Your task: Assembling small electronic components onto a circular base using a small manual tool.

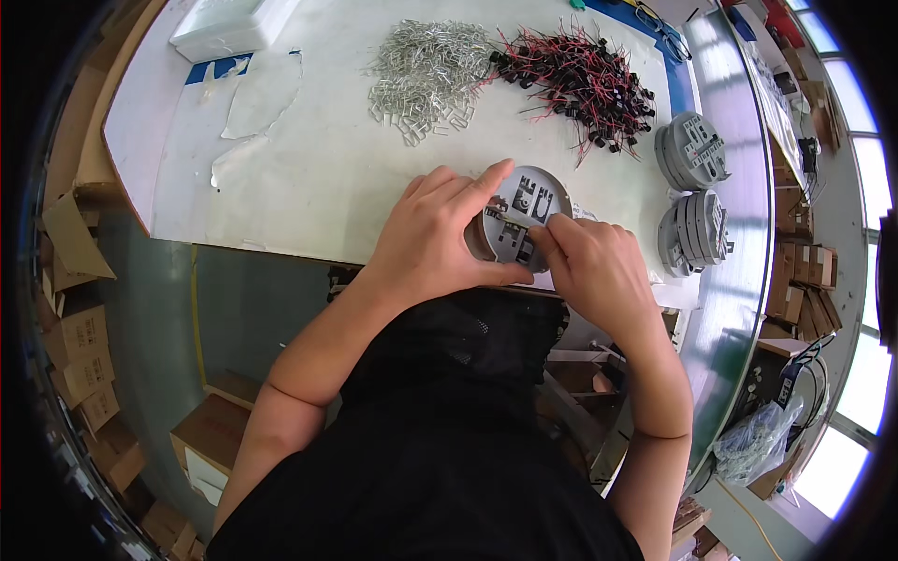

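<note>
A round grey plastic housing sits between the hands, over a flat white tabletop. The left hand, spread wide, holds its rim; the right hand bunches against its right side, pinching what I cannot tell.

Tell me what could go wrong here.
The round gray case, in the left hand with the right hand on it, is close to the table's near edge; a slip might drop it.
The red-wired black parts look tangled, so lifting one could drag others.
The metal clips lie right beside them, so the piles might mix.
</note>
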Demonstrator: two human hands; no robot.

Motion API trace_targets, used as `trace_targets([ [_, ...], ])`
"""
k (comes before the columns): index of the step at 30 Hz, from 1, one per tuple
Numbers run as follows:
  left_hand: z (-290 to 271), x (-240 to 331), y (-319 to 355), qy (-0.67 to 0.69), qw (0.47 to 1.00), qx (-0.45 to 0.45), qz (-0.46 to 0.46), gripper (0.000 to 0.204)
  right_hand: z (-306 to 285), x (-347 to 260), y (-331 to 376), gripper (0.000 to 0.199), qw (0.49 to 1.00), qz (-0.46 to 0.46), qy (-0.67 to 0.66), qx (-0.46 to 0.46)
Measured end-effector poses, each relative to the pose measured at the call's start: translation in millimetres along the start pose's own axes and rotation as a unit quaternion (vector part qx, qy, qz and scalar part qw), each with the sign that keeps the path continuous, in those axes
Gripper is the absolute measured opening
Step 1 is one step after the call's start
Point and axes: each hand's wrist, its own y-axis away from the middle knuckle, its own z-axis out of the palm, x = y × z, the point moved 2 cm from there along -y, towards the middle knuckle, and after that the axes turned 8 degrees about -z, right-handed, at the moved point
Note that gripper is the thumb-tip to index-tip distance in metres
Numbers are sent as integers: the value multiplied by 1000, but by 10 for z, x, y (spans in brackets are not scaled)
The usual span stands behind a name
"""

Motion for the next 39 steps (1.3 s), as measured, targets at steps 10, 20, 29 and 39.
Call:
trace_targets([
  [10, 29, -7, -11, 10, 999, 23, 23, 111, -75, -167, -98, 31, 998, -27, 54, -33],
  [20, 24, -29, -4, 10, 1000, 15, 9, 109, -255, -240, -208, 36, 994, -36, 78, -68],
  [29, -3, -1, 0, 8, 1000, 7, -2, 109, -57, -195, -52, 27, 977, -62, 197, -42],
  [39, -25, -30, -61, 13, 1000, -15, -17, 112, 43, -21, 9, 31, 973, -96, 203, 53],
])
